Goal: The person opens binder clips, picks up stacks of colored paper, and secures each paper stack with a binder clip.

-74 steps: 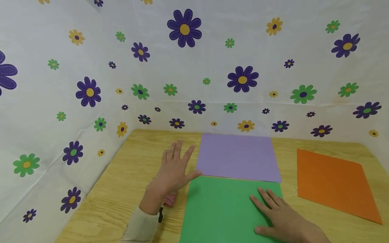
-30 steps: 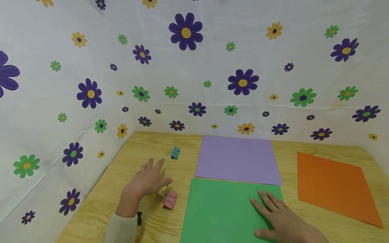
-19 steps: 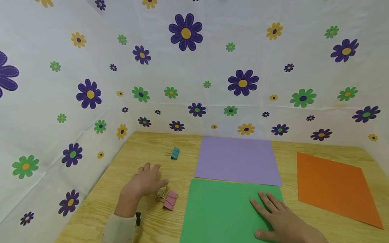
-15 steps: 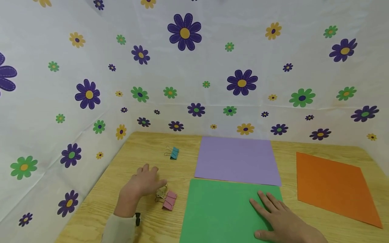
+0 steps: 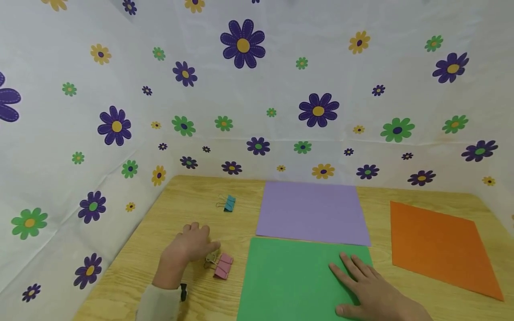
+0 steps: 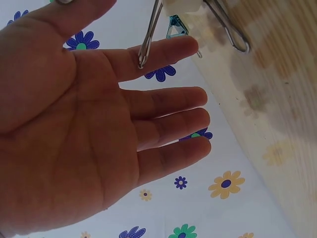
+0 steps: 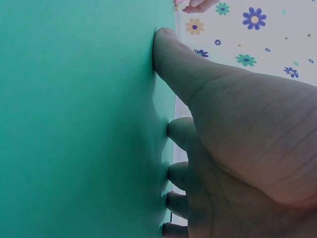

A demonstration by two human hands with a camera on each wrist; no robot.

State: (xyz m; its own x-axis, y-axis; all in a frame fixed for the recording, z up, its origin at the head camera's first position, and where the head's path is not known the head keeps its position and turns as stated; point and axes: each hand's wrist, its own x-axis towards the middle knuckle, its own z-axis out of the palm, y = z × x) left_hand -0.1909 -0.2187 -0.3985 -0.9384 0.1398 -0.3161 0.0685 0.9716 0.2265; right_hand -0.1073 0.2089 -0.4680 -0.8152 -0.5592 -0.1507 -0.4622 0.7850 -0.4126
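Lying on the near middle of the table [image 5: 128, 276], the green sheet [image 5: 293, 276] runs off the bottom of the head view. The right hand [image 5: 375, 292] rests on the right side of it, fingers straight and spread, thumb held apart; in the right wrist view the tips of the thumb and fingers touch the paper, and the hand grips nothing.

To the left of the green sheet lies a pink clip [image 5: 223, 266], its wire handles pointing left. The left hand [image 5: 185, 252] is just beside it on the far left, palm down, with loosely extended fingers and the thumb reaching right; it has hold of nothing. In the left wrist view a pale clip [image 6: 183, 6] with wire handles is cut off at the top edge, and one handle crosses in front of the index finger; whether they touch, I cannot tell.

Farther back on the left is a teal clip [image 5: 229, 203], apart from the left hand. A purple sheet [image 5: 311, 211] lies just beyond the green one. An orange sheet [image 5: 443, 249] lies at an angle on the right, apart from both. Behind and to the left, a white cloth [image 5: 225, 89] printed with flowers surrounds the table.
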